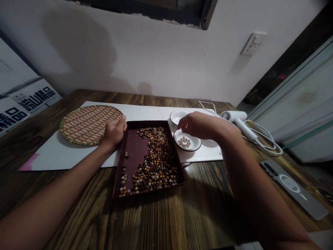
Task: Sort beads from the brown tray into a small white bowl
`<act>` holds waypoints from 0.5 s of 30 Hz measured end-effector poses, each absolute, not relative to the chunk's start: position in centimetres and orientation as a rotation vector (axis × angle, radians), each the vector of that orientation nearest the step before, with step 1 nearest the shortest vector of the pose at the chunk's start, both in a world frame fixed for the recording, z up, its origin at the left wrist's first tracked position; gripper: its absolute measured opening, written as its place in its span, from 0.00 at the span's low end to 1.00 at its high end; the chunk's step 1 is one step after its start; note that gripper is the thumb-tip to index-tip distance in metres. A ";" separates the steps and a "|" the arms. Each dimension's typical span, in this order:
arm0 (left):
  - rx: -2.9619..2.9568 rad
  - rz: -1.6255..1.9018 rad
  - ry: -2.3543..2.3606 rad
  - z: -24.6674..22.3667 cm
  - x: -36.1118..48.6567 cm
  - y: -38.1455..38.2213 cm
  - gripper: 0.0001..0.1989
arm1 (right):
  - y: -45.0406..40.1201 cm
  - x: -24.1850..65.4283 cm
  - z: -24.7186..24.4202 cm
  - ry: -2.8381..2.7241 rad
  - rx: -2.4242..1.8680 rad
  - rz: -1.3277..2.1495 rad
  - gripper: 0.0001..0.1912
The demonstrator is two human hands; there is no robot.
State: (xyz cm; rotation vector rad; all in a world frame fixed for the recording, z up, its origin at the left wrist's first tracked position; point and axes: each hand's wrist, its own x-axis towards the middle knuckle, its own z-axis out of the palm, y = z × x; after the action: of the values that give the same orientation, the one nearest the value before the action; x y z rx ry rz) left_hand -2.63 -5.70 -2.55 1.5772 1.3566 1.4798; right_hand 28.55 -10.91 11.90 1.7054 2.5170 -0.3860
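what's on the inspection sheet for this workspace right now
surface: wooden table under a white board
job's things: maroon tray holding mixed brown beads; white dish with pale beads; second white dish; round woven bamboo tray
clutter: phone lying face down; white hair dryer
hands: left hand at the tray's corner; right hand over the dish, fingers curled, any held bead hidden
cables: dryer cord looped beside the board
surroundings: white wall with socket; printed sign

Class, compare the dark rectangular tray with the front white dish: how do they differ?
The dark tray is rectangular, the white dish round. The tray is larger than the dish. The tray holds many mixed brown beads, the dish a few pale beads. Both hold beads.
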 end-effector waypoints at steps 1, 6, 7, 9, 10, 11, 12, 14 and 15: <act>1.577 1.480 1.363 -2.6 -2.6 -5.7 0.29 | -11.0 28.2 11.7 2.576 1.639 -0.424 0.20; 1.585 1.495 1.331 -2.6 -2.7 -5.6 0.27 | -12.5 25.1 11.1 2.690 1.387 -0.565 0.16; 1.582 1.495 1.328 -2.6 -2.7 -5.6 0.27 | -13.0 24.3 10.9 2.698 1.324 -0.563 0.15; 1.581 1.495 1.331 -2.7 -2.7 -5.6 0.26 | -13.8 22.9 10.6 2.700 1.173 -0.564 0.14; 1.583 1.500 1.335 -2.7 -2.7 -5.5 0.26 | -14.1 22.3 10.4 2.692 1.107 -0.569 0.13; 1.587 1.505 1.338 -2.7 -2.7 -5.5 0.26 | -14.4 21.7 10.2 2.677 1.057 -0.576 0.12; 1.592 1.507 1.339 -2.7 -2.7 -5.5 0.26 | -14.7 21.2 9.9 2.651 1.024 -0.579 0.12; 1.598 1.506 1.342 -2.7 -2.8 -5.5 0.27 | -15.1 20.5 9.5 2.586 0.984 -0.552 0.14; 1.598 1.502 1.346 -2.8 -2.8 -5.5 0.27 | -15.2 20.2 9.3 2.562 0.964 -0.532 0.16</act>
State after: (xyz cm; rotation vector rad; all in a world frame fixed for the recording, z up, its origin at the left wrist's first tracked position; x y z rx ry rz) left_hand -2.79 -5.47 -2.76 1.5977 1.3462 1.5017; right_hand 20.18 -15.18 9.28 0.9637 2.5624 -0.5316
